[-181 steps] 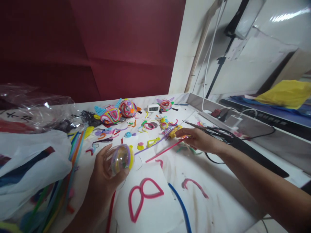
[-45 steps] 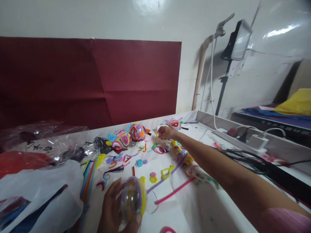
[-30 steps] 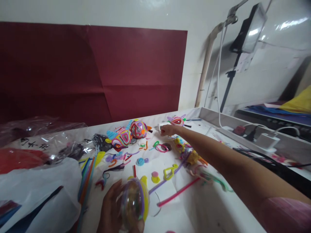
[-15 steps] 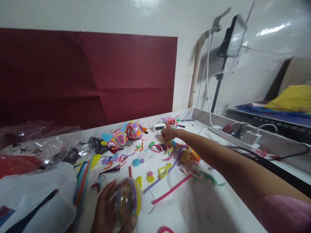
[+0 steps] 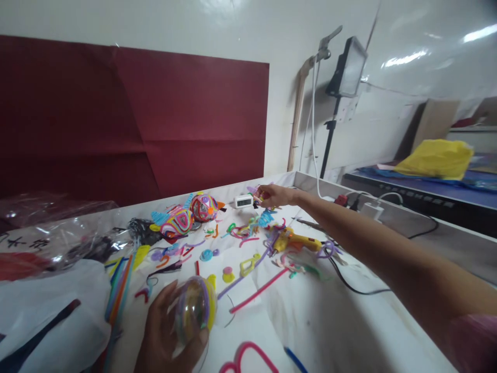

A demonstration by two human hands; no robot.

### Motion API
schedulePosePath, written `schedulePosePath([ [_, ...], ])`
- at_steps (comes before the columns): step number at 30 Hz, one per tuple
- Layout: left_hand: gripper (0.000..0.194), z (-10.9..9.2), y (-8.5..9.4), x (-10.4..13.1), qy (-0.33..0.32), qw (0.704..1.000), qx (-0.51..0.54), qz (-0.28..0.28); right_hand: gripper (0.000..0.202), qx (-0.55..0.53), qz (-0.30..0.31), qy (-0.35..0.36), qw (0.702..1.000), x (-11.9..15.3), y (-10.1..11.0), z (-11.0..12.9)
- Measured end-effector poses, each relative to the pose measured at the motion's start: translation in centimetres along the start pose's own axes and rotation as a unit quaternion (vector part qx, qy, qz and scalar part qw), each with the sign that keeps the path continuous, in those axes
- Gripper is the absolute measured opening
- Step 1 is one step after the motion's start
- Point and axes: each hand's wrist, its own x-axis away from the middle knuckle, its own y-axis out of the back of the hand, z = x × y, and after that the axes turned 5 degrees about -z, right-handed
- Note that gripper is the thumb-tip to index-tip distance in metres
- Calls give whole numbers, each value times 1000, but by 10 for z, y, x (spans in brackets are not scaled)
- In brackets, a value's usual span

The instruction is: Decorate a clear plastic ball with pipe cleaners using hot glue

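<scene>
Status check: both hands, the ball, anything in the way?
Left hand: holding clear banded ball. Right hand: beside white clock, grip unclear. Possible obstacles: yellow glue gun, pink strip on table.

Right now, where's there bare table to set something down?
The widest bare patch is front right on the white tabletop, between the blue pipe cleaner, black cord and right forearm. It's crowded around the yellow glue gun and left of your left hand.

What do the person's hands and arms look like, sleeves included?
The left hand and right hand are both ungloved. The right arm is bare to a pink sleeve at the picture's edge. No left sleeve shows.
</scene>
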Motion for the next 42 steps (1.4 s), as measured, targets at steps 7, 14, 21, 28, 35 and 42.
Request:
schedulePosePath([
  [7,76,-3,-8,5,-18,1000,-15,-19,27,-26,64,25,997,22,-25,-7],
  [14,75,-1,-7,1,-40,999,-12,-29,27,29,72,75,994,14,-45,-7],
  [21,76,-5,-7,3,-38,999,-16,2,19,71,-50,142,986,55,-30,17],
  [28,77,-10,-5,5,-37,999,-8,17,27,-47,28,299,953,186,-71,69],
  [35,77,-17,-4,7,-26,999,-3,25,38,-96,68,337,934,219,-111,71],
  [42,76,-19,-6,11,-25,999,14,35,32,-33,-3,256,966,206,-106,49],
])
